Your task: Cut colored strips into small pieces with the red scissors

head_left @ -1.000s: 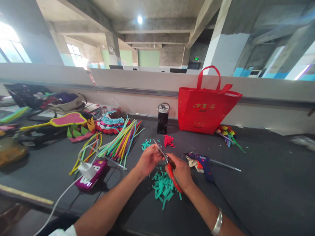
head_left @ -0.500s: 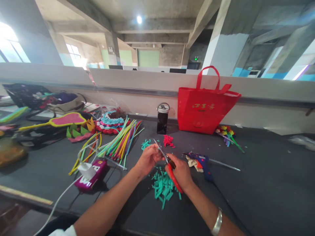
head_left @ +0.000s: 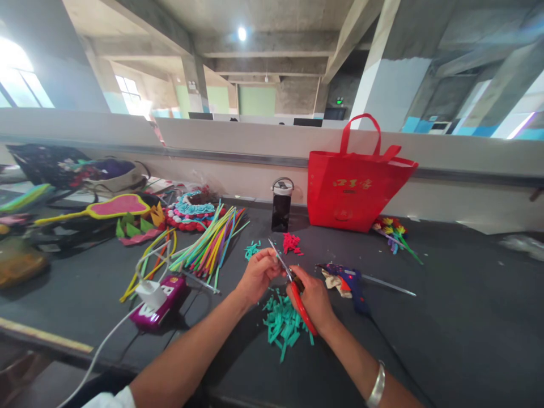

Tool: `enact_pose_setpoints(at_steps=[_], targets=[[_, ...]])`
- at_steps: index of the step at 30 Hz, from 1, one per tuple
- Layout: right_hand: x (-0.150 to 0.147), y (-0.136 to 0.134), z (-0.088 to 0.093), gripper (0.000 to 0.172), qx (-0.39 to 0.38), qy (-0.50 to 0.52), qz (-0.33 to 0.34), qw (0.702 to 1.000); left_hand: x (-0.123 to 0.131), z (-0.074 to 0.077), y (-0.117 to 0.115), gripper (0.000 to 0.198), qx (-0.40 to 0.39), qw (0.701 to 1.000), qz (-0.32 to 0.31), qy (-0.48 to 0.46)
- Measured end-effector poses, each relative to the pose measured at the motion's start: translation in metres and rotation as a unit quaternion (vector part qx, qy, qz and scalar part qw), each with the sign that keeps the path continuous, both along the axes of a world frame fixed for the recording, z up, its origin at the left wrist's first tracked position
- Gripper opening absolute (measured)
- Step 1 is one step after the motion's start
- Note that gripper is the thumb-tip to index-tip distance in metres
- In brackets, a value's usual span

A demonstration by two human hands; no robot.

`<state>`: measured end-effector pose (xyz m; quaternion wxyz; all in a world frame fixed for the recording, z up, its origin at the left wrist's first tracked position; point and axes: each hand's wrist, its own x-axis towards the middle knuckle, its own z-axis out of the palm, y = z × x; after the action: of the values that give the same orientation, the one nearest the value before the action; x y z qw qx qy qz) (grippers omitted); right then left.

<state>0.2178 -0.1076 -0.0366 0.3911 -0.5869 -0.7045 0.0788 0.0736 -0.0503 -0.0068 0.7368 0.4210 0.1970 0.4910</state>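
Red-handled scissors [head_left: 302,309] sit in my right hand [head_left: 314,297], its fingers wrapped round the handles and the blades pointing up and left. My left hand [head_left: 260,275] is pinched close beside the blades; what lies between its fingertips is too small to make out. Below both hands spreads a pile of green cut strips [head_left: 284,326] on the dark table. Beyond the fingers lie a small heap of red pieces [head_left: 292,243] and a smaller heap of green bits [head_left: 252,250].
A blue glue gun [head_left: 351,283] lies to the right. Colourful pipe cleaners [head_left: 215,241] and a purple power strip [head_left: 159,306] with a white plug are at left. A dark bottle [head_left: 281,209] and a red bag [head_left: 357,192] stand at the back.
The scissor blades look closer together than before. Both hands remain in nearly the same place.
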Motion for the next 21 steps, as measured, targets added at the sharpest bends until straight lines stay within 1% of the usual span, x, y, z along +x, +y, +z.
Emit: enact_pose_setpoints(at_steps=[3,6,16,21], targets=[[-0.0012,-0.001,0.0016,0.032,-0.002,0.008,-0.001,1.0,0.0029,-0.002,-0.0023,0.006,0.015,0.999,0.034,0.01],[-0.0018,-0.0012,0.0024,0.032,-0.012,0.014,-0.004,1.0,0.0057,-0.0035,-0.0046,0.006,0.025,0.998,0.054,0.014],[-0.0052,-0.0046,0.0013,0.032,-0.03,0.02,-0.026,0.999,0.0083,-0.0049,-0.0093,0.011,0.03,0.996,0.073,0.041],[-0.0058,-0.0056,0.001,0.031,-0.023,0.036,-0.016,0.999,0.0103,-0.0051,-0.0105,0.015,0.019,0.996,0.074,0.05]])
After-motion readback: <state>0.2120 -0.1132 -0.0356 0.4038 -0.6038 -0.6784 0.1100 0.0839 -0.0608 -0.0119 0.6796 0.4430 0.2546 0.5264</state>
